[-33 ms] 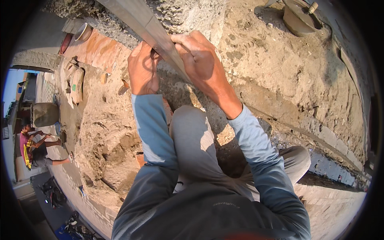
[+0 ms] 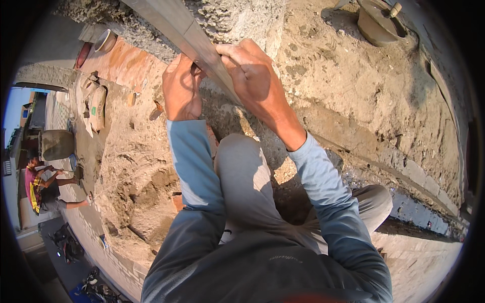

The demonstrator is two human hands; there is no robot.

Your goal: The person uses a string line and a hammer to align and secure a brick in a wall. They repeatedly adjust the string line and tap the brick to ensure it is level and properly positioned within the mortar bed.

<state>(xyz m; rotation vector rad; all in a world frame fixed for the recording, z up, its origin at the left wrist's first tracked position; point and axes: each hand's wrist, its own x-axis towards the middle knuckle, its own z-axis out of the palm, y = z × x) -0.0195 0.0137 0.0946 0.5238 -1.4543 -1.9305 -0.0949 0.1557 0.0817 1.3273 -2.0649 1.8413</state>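
A long, straight metal bar [image 2: 191, 39], flat-faced and greyish, slants from the top edge of the view down between my hands. Its lower end runs down beside my right wrist. My left hand [image 2: 183, 90] grips the bar's left edge, with its thumb and fingers bent in and the fingertips partly hidden. On the opposite edge, my right hand [image 2: 256, 81] is closed with its knuckles up and its fingers curled against the metal. Rough grey mortar [image 2: 237, 20] lies around the bar's upper part. Below the hands is my bent knee [image 2: 241, 156] in light trousers.
A pan [image 2: 376, 28] with a handled tool stands on the sandy ground at upper right. A white bowl [image 2: 107, 41] and a sack [image 2: 98, 107] are at left. Another person [image 2: 38, 184] works at far left, near a round drum [image 2: 57, 145]. A low ledge [image 2: 404, 164] runs along the right.
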